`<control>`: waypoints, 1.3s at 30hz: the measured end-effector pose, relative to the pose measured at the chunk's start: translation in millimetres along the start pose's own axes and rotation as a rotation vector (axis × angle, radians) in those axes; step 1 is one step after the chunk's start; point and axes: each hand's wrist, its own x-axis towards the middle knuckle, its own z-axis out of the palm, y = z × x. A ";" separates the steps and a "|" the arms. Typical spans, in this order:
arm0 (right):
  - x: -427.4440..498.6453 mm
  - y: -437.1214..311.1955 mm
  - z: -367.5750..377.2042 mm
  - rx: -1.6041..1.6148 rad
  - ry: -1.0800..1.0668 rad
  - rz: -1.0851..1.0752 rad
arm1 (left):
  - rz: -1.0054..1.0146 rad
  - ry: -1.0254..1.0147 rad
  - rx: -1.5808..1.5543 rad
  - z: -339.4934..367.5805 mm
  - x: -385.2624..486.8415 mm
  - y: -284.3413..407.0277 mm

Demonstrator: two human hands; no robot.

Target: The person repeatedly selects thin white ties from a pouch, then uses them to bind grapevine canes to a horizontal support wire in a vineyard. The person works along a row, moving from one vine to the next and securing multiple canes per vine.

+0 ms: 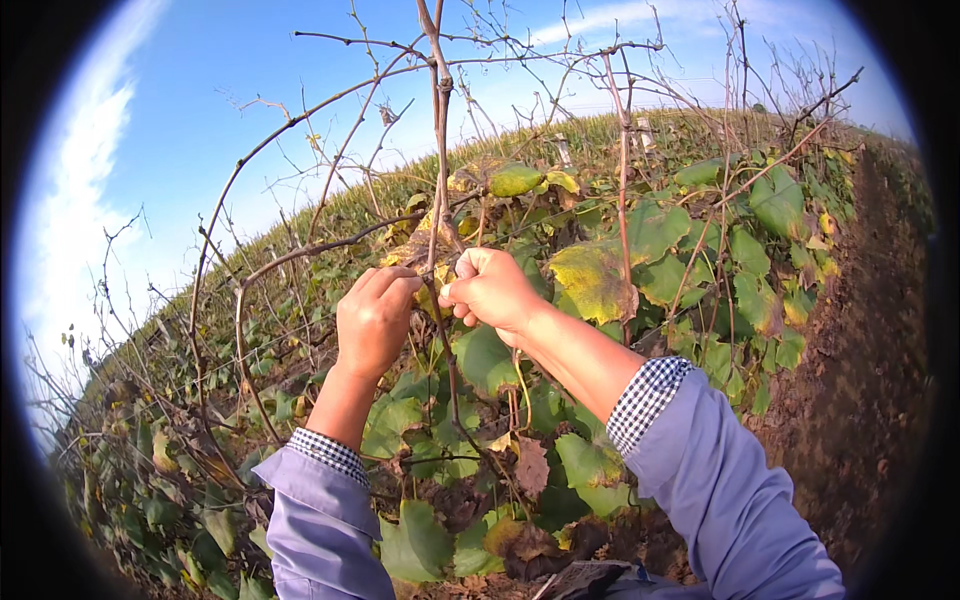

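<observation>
My left hand (377, 319) is raised in front of me, its thumb and fingertips pinched at a thin brown grapevine cane (442, 330). Close beside it on the right, my right hand (495, 292) has its fingers curled in against the same spot. Whatever lies between the right fingers is hidden. A thicker upright vine stem (442, 150) comes down from the top of the view to just above both hands. Behind them, yellowed, partly dried leaves (420, 244) hang at the joint, and a side cane (330, 244) bends off to the left.
Large green and yellow grape leaves (596, 277) crowd the right side. A reddish upright cane (624, 180) stands there too. Tall bare canes (217, 217) arch on the left. Bare brown soil (862, 420) runs along the far right, and pale posts (645, 133) show farther back.
</observation>
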 end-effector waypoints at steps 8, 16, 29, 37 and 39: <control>-0.8 -0.9 -0.1 -0.075 0.028 -0.007 | -0.377 -0.114 -0.299 -14.0 5.8 8.1; -1.6 -1.1 0.5 -0.142 0.020 -0.030 | -0.796 -0.459 -0.361 -20.8 37.1 -1.3; -0.5 1.0 -2.9 -0.143 -0.011 -0.032 | -0.863 -0.718 -0.440 -22.3 51.5 -8.2; -3.7 -0.7 -5.4 -0.099 -0.007 -0.053 | -0.944 -0.583 -0.655 -23.9 46.7 -4.0; -5.8 -2.3 -5.9 -0.044 -0.004 -0.029 | -0.888 -0.461 -0.678 -20.2 36.9 0.3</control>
